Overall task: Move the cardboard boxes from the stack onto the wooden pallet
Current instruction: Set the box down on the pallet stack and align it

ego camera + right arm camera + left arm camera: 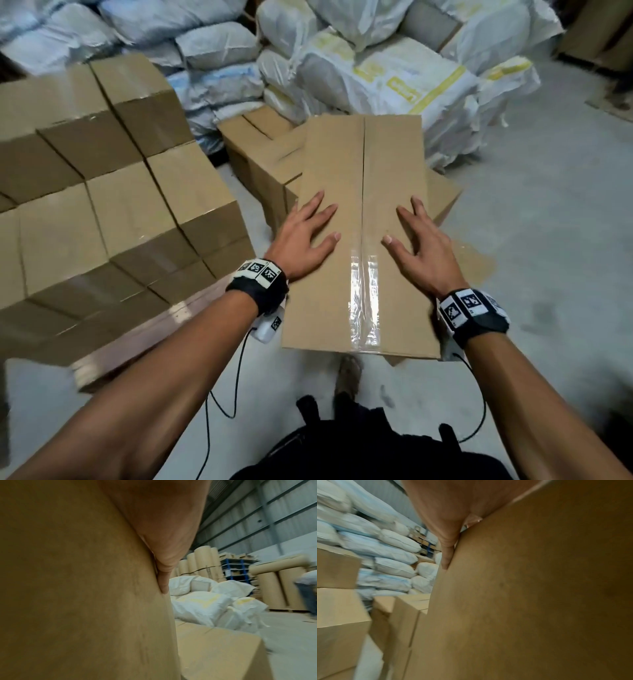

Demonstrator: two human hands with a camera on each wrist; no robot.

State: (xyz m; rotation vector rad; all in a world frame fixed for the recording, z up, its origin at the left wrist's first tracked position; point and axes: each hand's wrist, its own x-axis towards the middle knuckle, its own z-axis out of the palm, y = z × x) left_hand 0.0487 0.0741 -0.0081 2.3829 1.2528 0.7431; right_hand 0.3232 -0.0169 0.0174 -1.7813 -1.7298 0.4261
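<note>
At the far left of the head view, a block of plain brown cardboard boxes is seen stacked in tiers on a wooden pallet, of which only a blurred near edge is visible. Behind the block, pale blue-white sacks are piled. Further right, a lower stack of boxes stands on the concrete floor. Above and partly over that stack, one long cardboard box is held level in front of the person. Its top is plain brown and unprinted, a centre seam runs along its length, and glossy clear tape is noted over the seam at the near end. The left hand is laid on the top of the box at its left edge, fingers straight and spread, the little finger lying over the edge; in the left wrist view a finger is pressed flat along the box side. The right hand is placed likewise at the right edge, fingers extended and splayed, nothing being clenched. Whether the thumbs hook the cardboard cannot be told. White sacks with yellow print are heaped behind the box. In the right wrist view, brown paper rolls and a blue rack are recorded against the wall.
</note>
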